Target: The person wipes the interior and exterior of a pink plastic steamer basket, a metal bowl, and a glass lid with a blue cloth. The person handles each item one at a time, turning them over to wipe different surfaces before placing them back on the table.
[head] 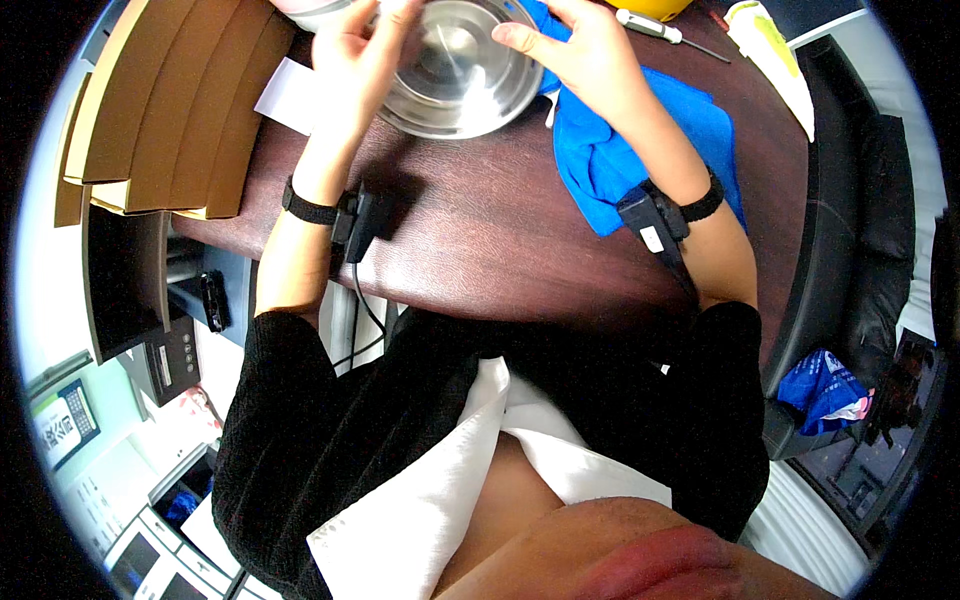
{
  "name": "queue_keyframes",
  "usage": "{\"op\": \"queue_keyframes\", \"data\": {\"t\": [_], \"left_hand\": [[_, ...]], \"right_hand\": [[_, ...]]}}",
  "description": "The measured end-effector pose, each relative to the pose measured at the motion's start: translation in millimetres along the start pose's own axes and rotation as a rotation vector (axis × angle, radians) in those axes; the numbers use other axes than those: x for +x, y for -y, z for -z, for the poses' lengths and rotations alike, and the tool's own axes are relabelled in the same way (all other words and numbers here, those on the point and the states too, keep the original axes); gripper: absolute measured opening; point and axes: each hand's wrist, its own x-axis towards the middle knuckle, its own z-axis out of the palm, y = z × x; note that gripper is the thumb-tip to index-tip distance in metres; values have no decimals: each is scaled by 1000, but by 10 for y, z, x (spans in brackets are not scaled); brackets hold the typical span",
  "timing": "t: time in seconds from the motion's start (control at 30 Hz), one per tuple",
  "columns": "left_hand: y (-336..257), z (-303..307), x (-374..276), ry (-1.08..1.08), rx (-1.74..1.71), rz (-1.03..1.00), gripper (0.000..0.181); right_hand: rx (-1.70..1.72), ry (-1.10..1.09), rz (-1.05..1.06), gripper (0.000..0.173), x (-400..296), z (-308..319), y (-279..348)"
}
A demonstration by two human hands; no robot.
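A shiny round metal dish (pixel 480 112) is at the top of the view, above a dark brown wood-grain table (pixel 480 217). My right hand (pixel 592 64) grips its right side, the thumb lying over the rim. On the left side my left hand (pixel 360 67) reaches over the dish's edge. Its fingertips are blurred and partly cut off by the frame, so its hold cannot be made out. A blue cloth (pixel 592 169) lies crumpled under my right wrist and forearm. Each wrist wears a black strap with a small black device.
Brown cardboard boxes (pixel 180 97) stand at the left edge. A white paper (pixel 289 94) lies beside my left hand. At the upper right are a screwdriver (pixel 660 30), a yellow object (pixel 652 6) and a white-and-yellow packet (pixel 769 64). A black cable (pixel 364 292) hangs by my left forearm.
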Motion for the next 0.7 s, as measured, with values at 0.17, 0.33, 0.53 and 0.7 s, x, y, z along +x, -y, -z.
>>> {"op": "queue_keyframes", "data": {"t": [0.17,0.33,0.53,0.7], "left_hand": [[65,-26,26,-175,-162,33,32],[277,15,145,-40,-396,99,32],[-226,114,53,591,-168,7,34],[-216,-56,-77,644,-38,7,38]], "right_hand": [[198,-166,12,33,-34,-162,-33],[86,-158,118,29,0,-42,-57],[-140,200,58,31,38,272,121],[-291,163,278,31,-2,76,45]]}}
